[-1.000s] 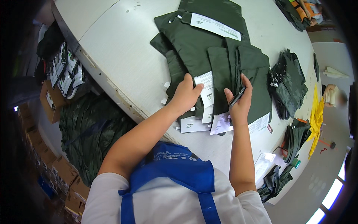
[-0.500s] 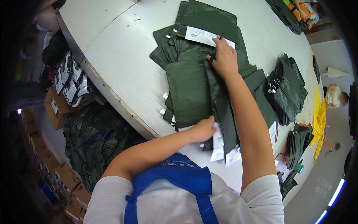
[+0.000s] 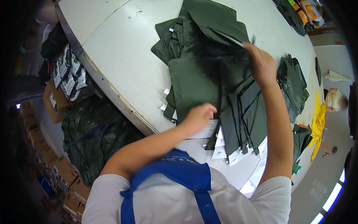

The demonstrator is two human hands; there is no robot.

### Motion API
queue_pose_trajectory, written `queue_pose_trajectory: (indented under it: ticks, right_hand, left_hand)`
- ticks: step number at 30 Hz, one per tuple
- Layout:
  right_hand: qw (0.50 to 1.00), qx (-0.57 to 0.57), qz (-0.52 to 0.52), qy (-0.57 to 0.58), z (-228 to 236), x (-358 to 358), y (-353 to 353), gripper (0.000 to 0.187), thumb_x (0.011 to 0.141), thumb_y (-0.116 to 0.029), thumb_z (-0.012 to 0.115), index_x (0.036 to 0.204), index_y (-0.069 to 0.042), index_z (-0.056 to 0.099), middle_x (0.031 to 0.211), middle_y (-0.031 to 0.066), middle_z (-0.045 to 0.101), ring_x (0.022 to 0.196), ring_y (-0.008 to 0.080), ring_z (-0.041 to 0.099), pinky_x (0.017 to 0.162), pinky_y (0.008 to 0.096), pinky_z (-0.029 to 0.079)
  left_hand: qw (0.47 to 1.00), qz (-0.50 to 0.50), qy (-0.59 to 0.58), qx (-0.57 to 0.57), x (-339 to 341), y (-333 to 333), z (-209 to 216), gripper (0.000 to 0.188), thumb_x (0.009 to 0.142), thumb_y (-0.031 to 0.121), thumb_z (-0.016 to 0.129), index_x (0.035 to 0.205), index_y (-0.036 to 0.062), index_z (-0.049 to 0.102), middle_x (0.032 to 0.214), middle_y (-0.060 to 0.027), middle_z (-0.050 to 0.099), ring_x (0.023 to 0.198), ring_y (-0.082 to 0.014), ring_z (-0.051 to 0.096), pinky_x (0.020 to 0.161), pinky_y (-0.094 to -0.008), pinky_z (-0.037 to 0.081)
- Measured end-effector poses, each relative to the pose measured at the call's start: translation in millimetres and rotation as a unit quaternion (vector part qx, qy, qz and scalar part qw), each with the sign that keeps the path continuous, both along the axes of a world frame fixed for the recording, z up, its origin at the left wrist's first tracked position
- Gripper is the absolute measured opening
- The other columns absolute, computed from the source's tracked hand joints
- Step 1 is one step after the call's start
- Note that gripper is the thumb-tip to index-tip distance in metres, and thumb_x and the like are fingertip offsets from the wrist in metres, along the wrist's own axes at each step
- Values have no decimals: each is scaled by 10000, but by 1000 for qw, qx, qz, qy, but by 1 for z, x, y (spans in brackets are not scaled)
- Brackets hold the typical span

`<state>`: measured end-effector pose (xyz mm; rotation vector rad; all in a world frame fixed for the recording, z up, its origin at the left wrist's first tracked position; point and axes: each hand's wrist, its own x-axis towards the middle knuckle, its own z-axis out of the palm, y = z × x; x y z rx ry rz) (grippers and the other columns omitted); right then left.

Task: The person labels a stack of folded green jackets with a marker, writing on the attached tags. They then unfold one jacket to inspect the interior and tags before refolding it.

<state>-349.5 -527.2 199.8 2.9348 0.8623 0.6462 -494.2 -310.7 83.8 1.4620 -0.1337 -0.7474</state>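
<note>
My right hand (image 3: 263, 66) grips the raised edge of a folded dark green fabric piece (image 3: 214, 31), and a thin white edge shows along it. A dark, slim stick, blurred, pokes up by its fingers. My left hand (image 3: 201, 116) hovers, fingers curled, over the near end of another folded green piece (image 3: 194, 80); whether it pinches anything is hidden. Beneath it lies a white printed sheet (image 3: 204, 131). Between my arms, several narrow green folded pieces (image 3: 244, 115) fan out, with white paper slips (image 3: 238, 156) at their near ends.
More dark green bundles (image 3: 292, 87) lie on the right of the white table (image 3: 112, 48), near yellow fabric (image 3: 317, 121). Past the left table edge are a green fabric heap (image 3: 97, 138), packed bags (image 3: 70, 76) and cardboard boxes (image 3: 55, 100). Other people work farther off.
My right hand has moved right, drawing up the edge of the far green piece. The white card on top no longer shows there. My left hand has shifted slightly up and left.
</note>
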Motion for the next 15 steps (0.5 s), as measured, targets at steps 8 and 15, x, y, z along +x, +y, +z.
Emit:
queue_pose_trajectory:
  ticks: [8,15]
  right_hand:
    - [972,46,-10,229,-11,-169,-12,326,761,-140,672,1075,-99,596,906,82,651,824,282,613,742,415,476]
    - [814,497,-170,248,-41,-189,59,196,852,-91,610,1020,-3,662,874,113,647,796,197,588,753,285,450]
  left_hand:
    - [909,104,356,-190,25,44,20,330,952,245,505,1126,-33,541,1012,-112,600,850,-154,601,590,-242,471]
    - [966,100,228,-73,9,31,11,304,880,100,601,1127,-63,536,944,-125,616,772,-148,614,489,-216,446]
